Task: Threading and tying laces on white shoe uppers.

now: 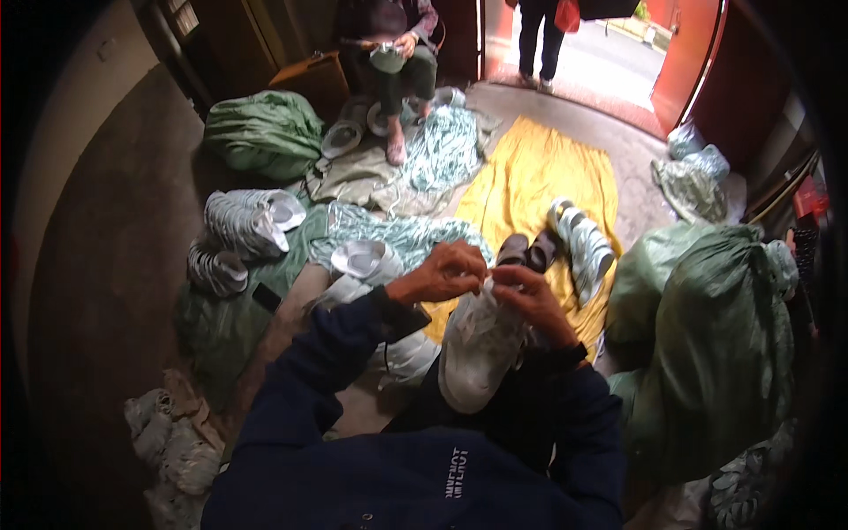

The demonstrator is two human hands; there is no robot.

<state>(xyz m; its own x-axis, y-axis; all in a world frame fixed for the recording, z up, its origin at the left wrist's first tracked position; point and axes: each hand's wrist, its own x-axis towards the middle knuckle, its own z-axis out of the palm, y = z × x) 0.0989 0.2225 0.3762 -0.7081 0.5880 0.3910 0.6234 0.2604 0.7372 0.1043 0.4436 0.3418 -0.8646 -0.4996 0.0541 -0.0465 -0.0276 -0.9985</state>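
A whitish shoe upper [478,358] rests on my lap, its rounded toe end toward me. Above its far end my left hand [448,272] is closed in a pinch. My right hand [533,300] pinches right beside it, fingertips almost meeting the left ones. A thin white shoelace [487,286] shows between the fingertips; its ends are too small to follow. To the left of my hands lies another pale shoe upper [362,258], with a heap of pale green laces [406,231] behind it.
Stacked shoe uppers [243,221] and a dark phone-like slab [266,298] lie left on green cloth. More uppers [583,252] and dark shoes [528,251] sit on yellow cloth [530,168]. Large green sacks [720,336] stand right. A seated person [393,53] works ahead; another stands at the doorway.
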